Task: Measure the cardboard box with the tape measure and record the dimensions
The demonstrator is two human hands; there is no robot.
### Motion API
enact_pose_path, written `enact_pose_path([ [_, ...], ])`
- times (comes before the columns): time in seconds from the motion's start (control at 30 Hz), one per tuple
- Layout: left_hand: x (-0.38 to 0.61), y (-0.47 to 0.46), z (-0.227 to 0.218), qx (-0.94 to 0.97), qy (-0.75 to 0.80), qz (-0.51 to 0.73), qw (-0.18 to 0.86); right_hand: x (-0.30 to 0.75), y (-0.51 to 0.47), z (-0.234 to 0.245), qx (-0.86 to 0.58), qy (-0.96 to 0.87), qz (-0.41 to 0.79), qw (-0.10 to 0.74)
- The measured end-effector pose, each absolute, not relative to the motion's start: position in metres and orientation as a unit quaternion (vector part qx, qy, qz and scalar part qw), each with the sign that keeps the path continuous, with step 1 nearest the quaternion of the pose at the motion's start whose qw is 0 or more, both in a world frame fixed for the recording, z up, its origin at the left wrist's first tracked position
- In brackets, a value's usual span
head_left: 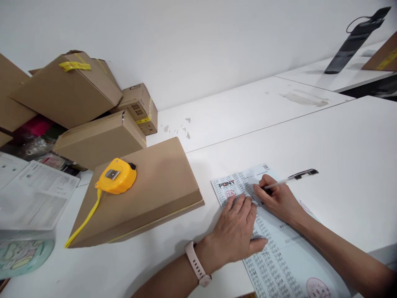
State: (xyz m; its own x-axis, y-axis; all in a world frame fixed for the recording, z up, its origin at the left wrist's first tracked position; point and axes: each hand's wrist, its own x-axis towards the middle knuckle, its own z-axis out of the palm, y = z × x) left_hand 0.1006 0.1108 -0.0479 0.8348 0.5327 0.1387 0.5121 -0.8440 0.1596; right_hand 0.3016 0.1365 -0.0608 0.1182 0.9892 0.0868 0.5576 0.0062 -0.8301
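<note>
A pale blue printed sheet [297,256] lies on the white table, with a PONY logo at its top left and columns of handwriting. My left hand [234,227] rests flat on its left side, fingers stretched out and thumb apart, a pink watch band [195,260] on the wrist. In my right hand [281,203] is a clear pen with a black cap [291,179] on its rear end. The pen tip is hidden behind my fingers, near the upper part of the sheet.
A flat cardboard box [158,182] carries a yellow tape measure [119,176] with its blade pulled out. Stacked cardboard boxes [68,87] stand behind. Papers [37,194] and a teal patterned object [25,252] lie far left. A dark bottle [349,47] stands back right.
</note>
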Motion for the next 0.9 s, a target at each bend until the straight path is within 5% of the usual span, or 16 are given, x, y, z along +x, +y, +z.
enact_pose_path([
  [0.9, 0.1007, 0.1125, -0.0465, 0.957, 0.272, 0.088, 0.055, 0.3021, 0.1362, -0.0603, -0.642, -0.603, 0.279, 0.382],
])
